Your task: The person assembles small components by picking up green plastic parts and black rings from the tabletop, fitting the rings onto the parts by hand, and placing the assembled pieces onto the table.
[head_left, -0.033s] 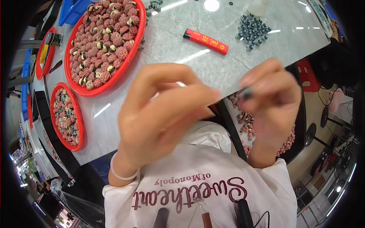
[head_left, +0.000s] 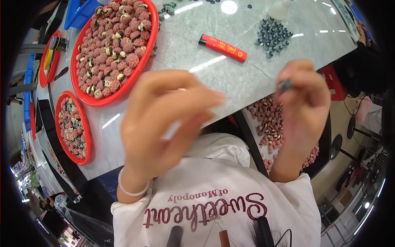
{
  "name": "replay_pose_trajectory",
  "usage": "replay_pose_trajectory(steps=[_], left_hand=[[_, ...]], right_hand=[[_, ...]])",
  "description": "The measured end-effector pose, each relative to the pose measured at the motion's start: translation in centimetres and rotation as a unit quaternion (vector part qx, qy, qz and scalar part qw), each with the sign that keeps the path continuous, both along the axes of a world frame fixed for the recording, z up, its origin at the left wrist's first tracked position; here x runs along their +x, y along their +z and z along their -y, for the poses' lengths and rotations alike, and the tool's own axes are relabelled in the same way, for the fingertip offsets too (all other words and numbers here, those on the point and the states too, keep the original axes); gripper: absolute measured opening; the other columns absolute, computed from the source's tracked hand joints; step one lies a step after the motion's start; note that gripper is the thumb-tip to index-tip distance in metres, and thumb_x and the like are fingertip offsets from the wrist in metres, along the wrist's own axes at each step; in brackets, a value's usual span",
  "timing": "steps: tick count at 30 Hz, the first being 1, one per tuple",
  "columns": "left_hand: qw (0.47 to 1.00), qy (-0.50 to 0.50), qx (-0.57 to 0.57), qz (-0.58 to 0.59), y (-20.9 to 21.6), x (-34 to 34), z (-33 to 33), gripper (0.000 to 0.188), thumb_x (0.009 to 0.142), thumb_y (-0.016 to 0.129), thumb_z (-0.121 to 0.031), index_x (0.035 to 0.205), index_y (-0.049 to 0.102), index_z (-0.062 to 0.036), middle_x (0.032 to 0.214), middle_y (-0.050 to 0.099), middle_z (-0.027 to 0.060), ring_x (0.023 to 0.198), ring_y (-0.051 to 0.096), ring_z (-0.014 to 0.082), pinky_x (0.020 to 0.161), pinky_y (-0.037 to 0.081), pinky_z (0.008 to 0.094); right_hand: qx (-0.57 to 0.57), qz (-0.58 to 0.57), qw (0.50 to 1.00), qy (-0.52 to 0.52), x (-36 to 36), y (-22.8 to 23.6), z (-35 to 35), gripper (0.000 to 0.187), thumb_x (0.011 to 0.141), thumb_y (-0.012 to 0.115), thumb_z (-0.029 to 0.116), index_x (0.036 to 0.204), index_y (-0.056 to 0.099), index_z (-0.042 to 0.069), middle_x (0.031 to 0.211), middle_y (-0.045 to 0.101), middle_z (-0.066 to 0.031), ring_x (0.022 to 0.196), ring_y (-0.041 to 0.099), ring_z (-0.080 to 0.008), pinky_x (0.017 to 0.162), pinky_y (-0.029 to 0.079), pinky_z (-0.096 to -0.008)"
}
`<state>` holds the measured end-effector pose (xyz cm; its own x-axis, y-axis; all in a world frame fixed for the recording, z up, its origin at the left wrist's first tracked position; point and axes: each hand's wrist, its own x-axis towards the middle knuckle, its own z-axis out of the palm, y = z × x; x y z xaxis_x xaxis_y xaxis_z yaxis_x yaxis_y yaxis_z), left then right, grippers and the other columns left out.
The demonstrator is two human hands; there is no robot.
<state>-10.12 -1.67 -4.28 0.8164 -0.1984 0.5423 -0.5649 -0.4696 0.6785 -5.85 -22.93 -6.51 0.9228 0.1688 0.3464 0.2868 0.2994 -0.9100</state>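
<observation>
My left hand hovers over the near table edge, palm inward and fingers curled. Its fingertips are smeared by motion, so I cannot make out anything between them. To the right, my right hand is raised with thumb and fingers pinched on a small dark blue-green piece, partly hidden by the fingers. Beyond that hand, a cluster of small dark blue pieces sits on the table. Under it, a tray holds many small pink pieces.
A big red tray of pink bumpy pieces stands at left, with a smaller red tray nearer me. A red lighter-shaped object lies on the grey table. A whitish bottle stands at the back.
My hands have moved apart: the right one up and to the right with the small piece, the left one slightly to the left. More of the pink pieces below now shows.
</observation>
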Motion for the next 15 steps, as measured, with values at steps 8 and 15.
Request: replay_pose_trajectory(steps=[8, 15], left_hand=[[0.99, 0.11, 0.013, -0.085, 1.4, 1.3, -3.8, 0.02, 0.072, 0.06, 0.006, 0.091, 0.06, -0.0008, 0.088, 0.058, 0.0077, 0.065, 0.049, 0.0101, 0.057, 0.038, 0.0206], [0.979, 0.172, 0.05, -0.096, 1.7, 0.0, -7.0, 0.015, 0.075, 0.057, 0.006, 0.089, 0.061, 0.001, 0.088, 0.059, 0.0083, 0.07, 0.052, 0.0111, 0.06, 0.04, 0.0216]], right_hand=[[-0.322, -0.054, 0.909, -0.26, 4.9, -3.2, 4.5, 0.015, 0.075, 0.06, -0.003, 0.09, 0.06, -0.003, 0.083, 0.06, -0.004, 0.074, 0.054, -0.0095, 0.072, 0.042, -0.02], [-0.295, 0.03, 0.905, -0.305, 5.5, -1.6, 3.2, 0.009, 0.074, 0.062, -0.003, 0.083, 0.06, -0.003, 0.082, 0.06, -0.0034, 0.076, 0.055, -0.0098, 0.071, 0.044, -0.0219]])
